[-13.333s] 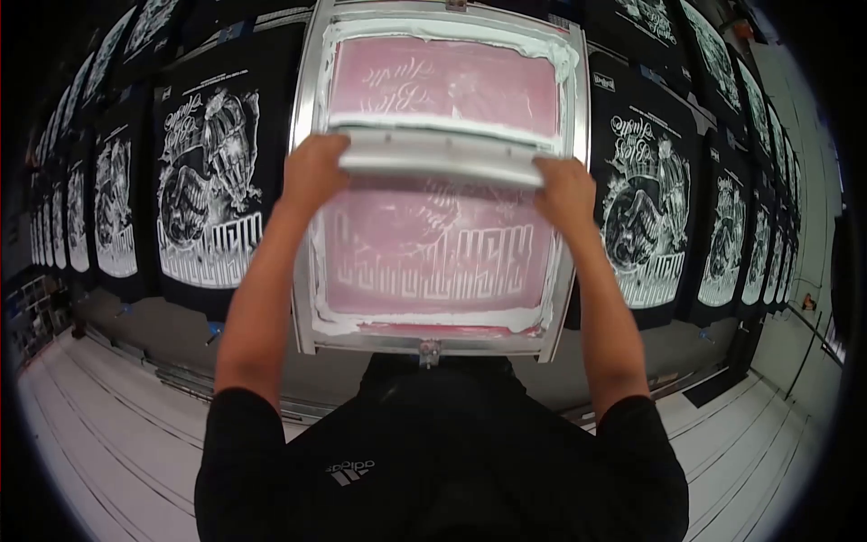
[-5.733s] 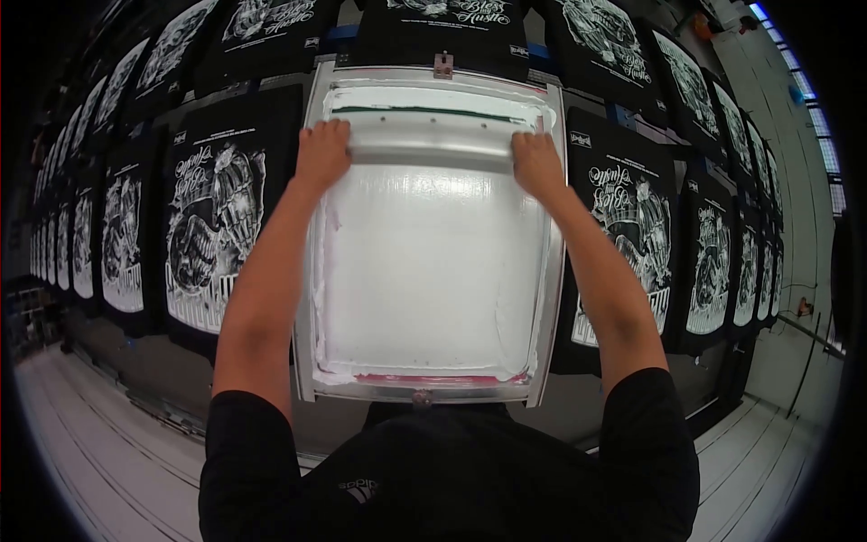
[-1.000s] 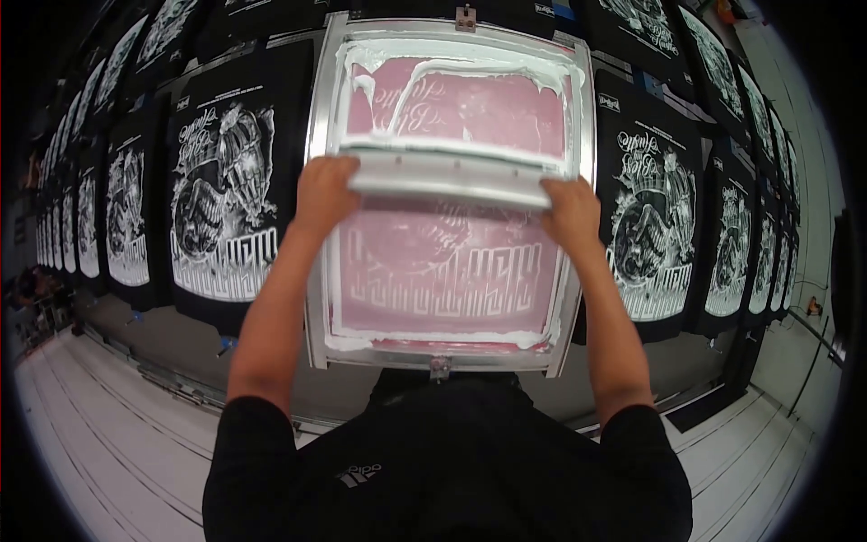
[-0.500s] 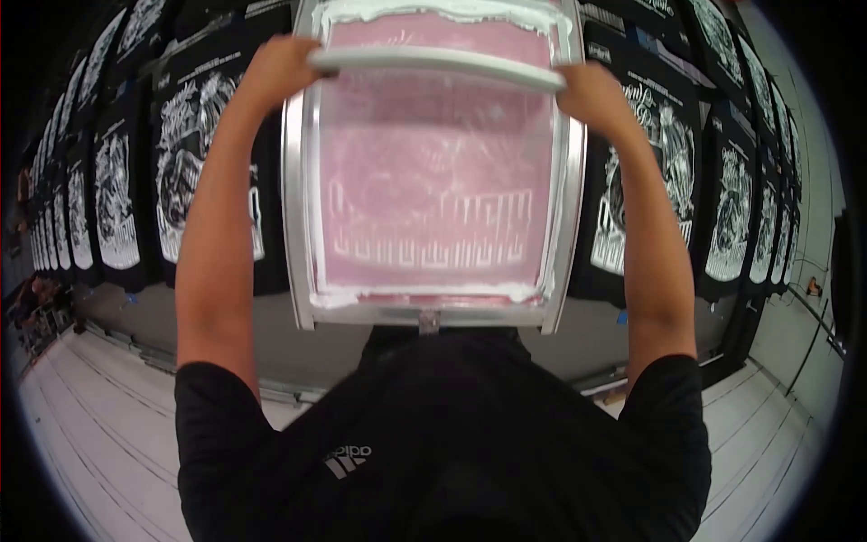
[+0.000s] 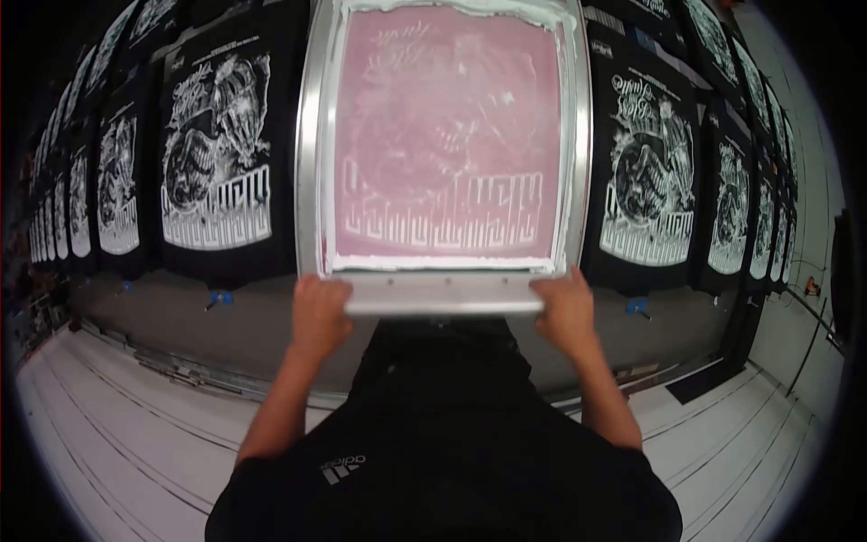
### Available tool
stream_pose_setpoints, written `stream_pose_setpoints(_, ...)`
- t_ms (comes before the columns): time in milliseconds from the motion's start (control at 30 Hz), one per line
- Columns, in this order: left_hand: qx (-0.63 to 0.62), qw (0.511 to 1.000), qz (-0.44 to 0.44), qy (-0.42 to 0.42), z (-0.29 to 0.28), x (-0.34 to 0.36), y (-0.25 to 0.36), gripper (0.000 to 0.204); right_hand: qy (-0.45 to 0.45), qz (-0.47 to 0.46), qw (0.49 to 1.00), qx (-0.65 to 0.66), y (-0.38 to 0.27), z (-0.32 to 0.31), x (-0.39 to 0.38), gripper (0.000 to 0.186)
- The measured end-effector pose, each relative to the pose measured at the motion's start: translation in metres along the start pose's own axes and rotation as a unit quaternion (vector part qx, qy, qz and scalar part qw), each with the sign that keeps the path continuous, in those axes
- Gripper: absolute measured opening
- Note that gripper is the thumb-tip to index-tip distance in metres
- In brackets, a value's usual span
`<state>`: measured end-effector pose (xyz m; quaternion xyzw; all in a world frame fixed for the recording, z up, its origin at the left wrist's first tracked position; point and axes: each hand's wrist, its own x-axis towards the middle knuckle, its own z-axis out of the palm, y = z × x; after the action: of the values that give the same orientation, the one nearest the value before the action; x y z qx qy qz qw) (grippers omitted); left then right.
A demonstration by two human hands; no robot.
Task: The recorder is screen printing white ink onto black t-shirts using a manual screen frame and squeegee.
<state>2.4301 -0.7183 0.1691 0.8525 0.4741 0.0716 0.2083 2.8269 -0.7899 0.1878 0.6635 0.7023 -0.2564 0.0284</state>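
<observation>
I have the squeegee (image 5: pixel 442 294), a broad metal bar, level across the near edge of the screen (image 5: pixel 452 163), over that end of its metal frame (image 5: pixel 311 172). The left hand (image 5: pixel 321 316) and right hand (image 5: pixel 564 314) each have their fingers curled closed on one end of it. Whether its blade touches the mesh, I can't tell. I judge the bar stiff and moderately heavy, possibly slick where white ink (image 5: pixel 452 263) gets on it; both ends look like the right holds, keeping it square. The mesh should be taut and easier to damage. For writing, I see script and blocky lettering on the pink mesh and in white on the black shirts (image 5: pixel 217 149) alongside, plus a small pale logo on the wearer's chest.
</observation>
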Motion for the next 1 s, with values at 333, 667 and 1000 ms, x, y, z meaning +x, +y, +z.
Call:
stream_pose_setpoints(333, 0.026, 0.988, 0.069, 0.138, -0.005, 0.218, -0.077, 0.031, 0.205, -0.045, 0.975, -0.078, 0.06, -0.04, 0.178, 0.038)
stream_pose_setpoints(667, 0.104, 0.99, 0.016, 0.089, -0.069, 0.461, -0.131, 0.04, 0.12, 0.007, 0.981, -0.152, 0.115, -0.183, 0.399, 0.044)
stream_pose_setpoints(1000, 0.091, 0.934, 0.094, 0.332, -0.086, 0.342, -0.071, 0.054, 0.088, -0.041, 0.994, -0.041, 0.125, -0.266, 0.45, 0.051)
